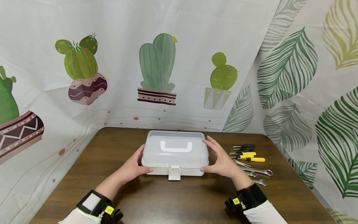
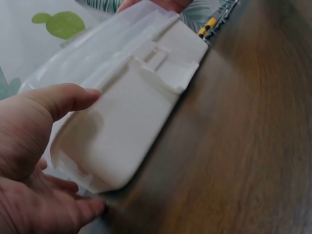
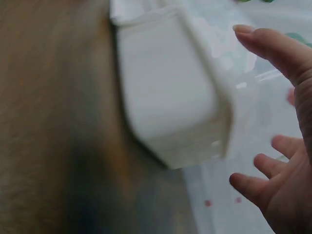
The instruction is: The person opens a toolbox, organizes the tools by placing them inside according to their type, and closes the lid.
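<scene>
A white plastic toolbox (image 1: 179,171) with a translucent lid (image 1: 152,152) sits on the table, its lid down. On top lies a white handle (image 1: 176,150). The front latch (image 1: 174,173) hangs outward at the middle. My left hand (image 1: 133,168) is at the left end, thumb along the front rim and fingers beside the end wall; the left wrist view shows those fingers loosely bent by the lower corner. At the opposite end, my right hand (image 1: 221,160) has its thumb near the front corner. Its fingers (image 3: 268,165) are spread and apart from the box in the right wrist view.
To the right on the brown table (image 1: 173,205) lie black screwdrivers (image 1: 246,147), several yellow-handled screwdrivers (image 1: 255,159), and metal wrenches (image 1: 258,171). A cloth (image 1: 120,62) printed with cacti hangs behind the table, and leaf-patterned cloth (image 1: 291,71) hangs on the right.
</scene>
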Demonstrator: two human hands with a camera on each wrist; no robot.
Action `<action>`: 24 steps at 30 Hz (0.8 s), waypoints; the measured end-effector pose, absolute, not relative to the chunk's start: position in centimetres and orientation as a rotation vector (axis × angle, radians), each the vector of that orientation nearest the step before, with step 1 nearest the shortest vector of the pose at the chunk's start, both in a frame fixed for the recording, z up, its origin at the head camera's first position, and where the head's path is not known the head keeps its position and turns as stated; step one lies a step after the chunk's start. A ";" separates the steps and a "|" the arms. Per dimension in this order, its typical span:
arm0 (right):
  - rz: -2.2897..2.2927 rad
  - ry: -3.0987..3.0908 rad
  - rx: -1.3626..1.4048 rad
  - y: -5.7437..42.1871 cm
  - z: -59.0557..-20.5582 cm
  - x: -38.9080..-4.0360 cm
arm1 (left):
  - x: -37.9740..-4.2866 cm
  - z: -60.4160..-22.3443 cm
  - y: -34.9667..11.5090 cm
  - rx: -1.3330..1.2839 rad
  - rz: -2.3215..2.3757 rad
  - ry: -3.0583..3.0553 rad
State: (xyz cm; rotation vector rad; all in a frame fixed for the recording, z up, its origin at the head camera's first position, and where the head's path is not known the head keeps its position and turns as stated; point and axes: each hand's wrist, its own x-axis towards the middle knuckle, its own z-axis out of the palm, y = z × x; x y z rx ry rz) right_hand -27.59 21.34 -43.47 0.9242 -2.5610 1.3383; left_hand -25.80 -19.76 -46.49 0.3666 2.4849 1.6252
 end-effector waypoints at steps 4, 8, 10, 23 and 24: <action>1.441 -2.561 0.932 21.2 -44.8 -28.0 | -25.9 -46.7 -19.8 0.435 1.652 2.458; 1.460 -2.531 0.934 21.2 -45.0 -28.0 | -25.9 -46.7 -19.7 0.484 1.634 2.471; 1.471 -2.515 0.940 21.1 -45.0 -28.0 | -25.9 -46.7 -19.6 0.483 1.625 2.477; 1.467 -2.567 0.884 20.8 -44.4 -27.8 | -26.0 -47.5 -19.7 0.476 1.641 2.484; 1.465 -2.571 0.880 20.7 -44.3 -27.8 | -26.0 -47.5 -19.7 0.481 1.645 2.483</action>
